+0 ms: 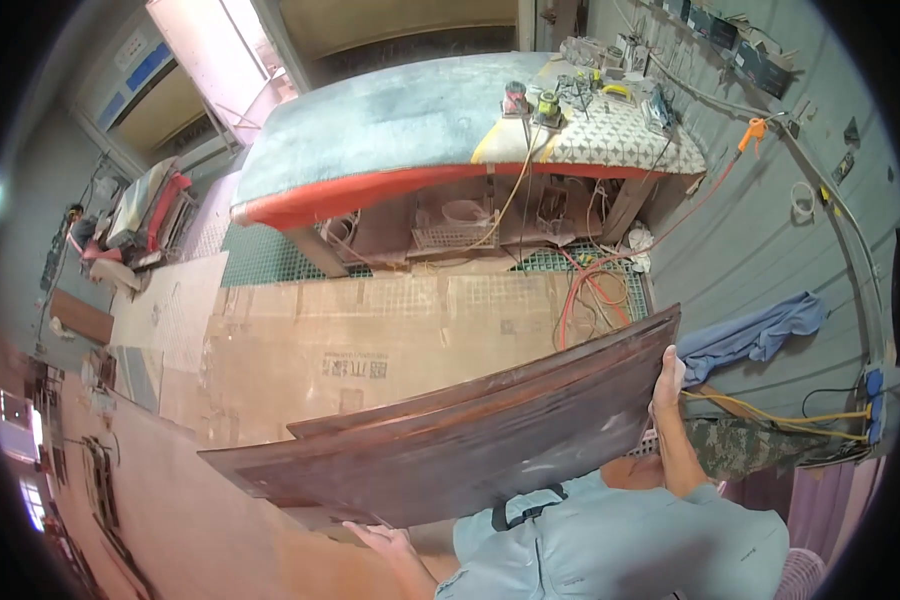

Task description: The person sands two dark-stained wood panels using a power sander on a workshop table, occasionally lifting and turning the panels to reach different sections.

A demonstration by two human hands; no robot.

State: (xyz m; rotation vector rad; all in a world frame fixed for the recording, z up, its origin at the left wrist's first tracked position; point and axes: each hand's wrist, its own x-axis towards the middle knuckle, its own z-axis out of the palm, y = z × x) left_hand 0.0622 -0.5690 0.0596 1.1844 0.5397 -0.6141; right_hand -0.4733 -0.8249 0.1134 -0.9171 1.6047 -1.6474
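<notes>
A stack of dark brown wooden panels (470, 455) slants in front of my body, its right end higher than its left. At least two boards lie together, with their long edges slightly offset. My right hand (667, 380) grips the right end, fingers partly hidden around the edge. Under the lower edge, toward the left, my left hand (382, 540) supports the stack; its fingers run along the underside and are partly hidden. Both hands hold the same panels, which stand clear of the workbench.
A workbench (370, 120) with a padded cloth cover stands ahead, carrying two sanders (547, 108). Flattened cardboard (280, 340) covers the floor. Red hoses (570, 290) and cords trail at the right, near a blue cloth (760, 335) and an orange air gun (753, 135) on the wall.
</notes>
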